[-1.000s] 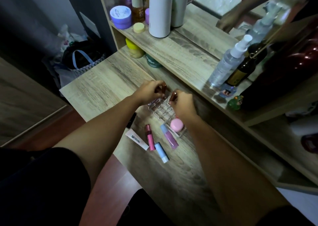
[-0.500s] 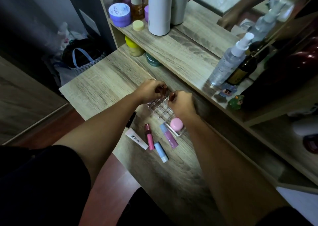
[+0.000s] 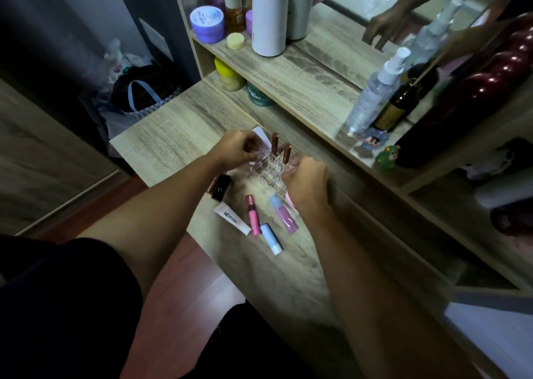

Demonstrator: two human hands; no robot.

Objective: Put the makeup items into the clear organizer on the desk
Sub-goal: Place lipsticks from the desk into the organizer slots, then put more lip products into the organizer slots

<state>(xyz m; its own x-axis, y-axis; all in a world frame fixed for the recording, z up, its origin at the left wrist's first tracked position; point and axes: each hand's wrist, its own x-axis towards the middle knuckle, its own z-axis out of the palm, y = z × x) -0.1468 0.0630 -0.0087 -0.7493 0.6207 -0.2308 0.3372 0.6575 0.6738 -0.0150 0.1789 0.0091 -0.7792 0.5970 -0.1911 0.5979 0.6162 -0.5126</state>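
Observation:
The clear organizer (image 3: pixel 269 172) sits on the desk between my hands. Two brown lip tubes (image 3: pixel 275 143) (image 3: pixel 287 154) stand upright in its far slots, free of both hands. My left hand (image 3: pixel 238 149) hovers at the organizer's left side, fingers curled with nothing visible in them. My right hand (image 3: pixel 305 182) is curled at its right side, covering the near end and most of a pink item (image 3: pixel 288 200). On the desk in front lie a black lipstick (image 3: pixel 220 186), a white tube (image 3: pixel 232 218), a pink gloss (image 3: pixel 252 214), a blue-and-white tube (image 3: pixel 271 238) and a purple gloss (image 3: pixel 284 215).
A raised wooden shelf (image 3: pixel 302 84) runs behind the organizer, carrying a white cylinder (image 3: pixel 269 15), a purple jar (image 3: pixel 207 23), a spray bottle (image 3: pixel 375 90) and a dark bottle (image 3: pixel 401 104). A mirror stands behind it. The desk's left edge drops to a bag (image 3: pixel 138 95) on the floor.
Both hands have let go of the brown lip tubes, which now stand in the organizer. The hands have drawn back a little toward me.

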